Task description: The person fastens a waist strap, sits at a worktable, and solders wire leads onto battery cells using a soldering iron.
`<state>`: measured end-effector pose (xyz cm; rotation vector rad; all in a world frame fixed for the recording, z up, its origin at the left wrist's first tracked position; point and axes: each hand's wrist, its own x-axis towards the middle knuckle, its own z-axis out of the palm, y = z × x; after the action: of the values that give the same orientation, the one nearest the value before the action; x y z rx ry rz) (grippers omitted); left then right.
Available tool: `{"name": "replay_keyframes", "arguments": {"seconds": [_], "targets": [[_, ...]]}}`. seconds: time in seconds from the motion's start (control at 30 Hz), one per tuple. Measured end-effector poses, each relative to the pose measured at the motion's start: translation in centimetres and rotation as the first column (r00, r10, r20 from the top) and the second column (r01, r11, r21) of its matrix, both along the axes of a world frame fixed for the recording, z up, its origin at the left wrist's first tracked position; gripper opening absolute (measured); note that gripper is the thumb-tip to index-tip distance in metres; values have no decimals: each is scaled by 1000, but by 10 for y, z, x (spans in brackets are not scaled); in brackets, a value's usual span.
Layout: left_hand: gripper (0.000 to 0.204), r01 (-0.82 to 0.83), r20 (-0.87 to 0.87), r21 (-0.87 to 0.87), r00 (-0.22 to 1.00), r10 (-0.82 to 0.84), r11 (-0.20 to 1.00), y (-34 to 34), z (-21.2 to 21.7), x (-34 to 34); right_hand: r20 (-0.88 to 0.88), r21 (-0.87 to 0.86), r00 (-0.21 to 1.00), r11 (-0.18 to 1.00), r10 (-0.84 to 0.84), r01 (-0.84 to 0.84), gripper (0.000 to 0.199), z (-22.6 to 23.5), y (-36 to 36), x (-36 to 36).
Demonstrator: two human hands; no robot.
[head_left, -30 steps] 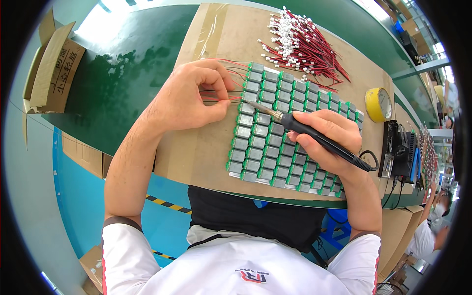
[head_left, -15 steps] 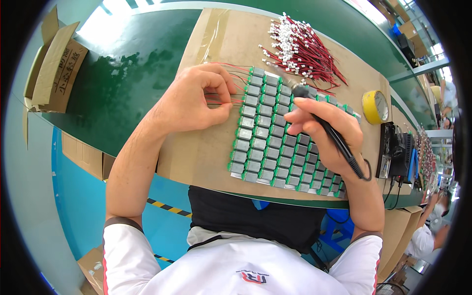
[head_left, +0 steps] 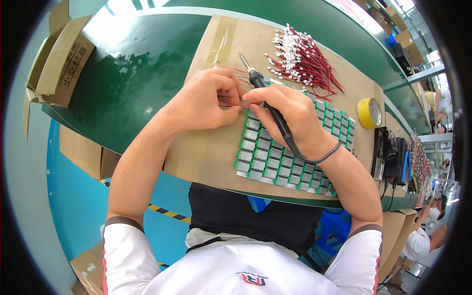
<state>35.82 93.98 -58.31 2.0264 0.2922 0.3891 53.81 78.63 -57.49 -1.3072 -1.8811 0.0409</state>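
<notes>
My left hand (head_left: 206, 101) is beside the far left edge of a block of small grey cells with green ends (head_left: 268, 155). Its fingers are curled in a pinch around thin red wires (head_left: 237, 70), some of which run toward the cells. In my right hand (head_left: 300, 115) is a black-handled soldering iron (head_left: 258, 81), its metal tip raised and aimed away from me, up and left. The right thumb and forefinger come close to the left fingertips at the wires; whether they touch a wire is hard to make out. Part of the cell rows lies hidden under my right hand.
Red wire leads with white connectors (head_left: 314, 66) lie heaped at the back of the cardboard sheet (head_left: 196, 157). Yellow tape (head_left: 368, 113) sits at the right, near a black device (head_left: 393, 155). A cardboard box (head_left: 64, 66) stands far left on the green table (head_left: 132, 73).
My right hand has moved left with the soldering iron, from over the cells to beside my left hand. The iron's tip now points farther left. My left hand keeps its pinch.
</notes>
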Motion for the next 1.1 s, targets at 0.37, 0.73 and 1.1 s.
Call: {"name": "replay_keyframes", "arguments": {"seconds": [0.37,0.73,1.1], "targets": [[10,29,28,-40,999,-28,999,2,-3,-1,5,44,998,997,-58,57,28,-2,-2,-6],[8,22,8,-16,1000,-22,1000,-1,2,-4,-122,-90,990,994,-71,60,42,21,-53,23],[8,15,-40,17,999,-15,1000,-2,4,-3,-201,-207,979,975,41,-83,38,6,-89,35]]}}
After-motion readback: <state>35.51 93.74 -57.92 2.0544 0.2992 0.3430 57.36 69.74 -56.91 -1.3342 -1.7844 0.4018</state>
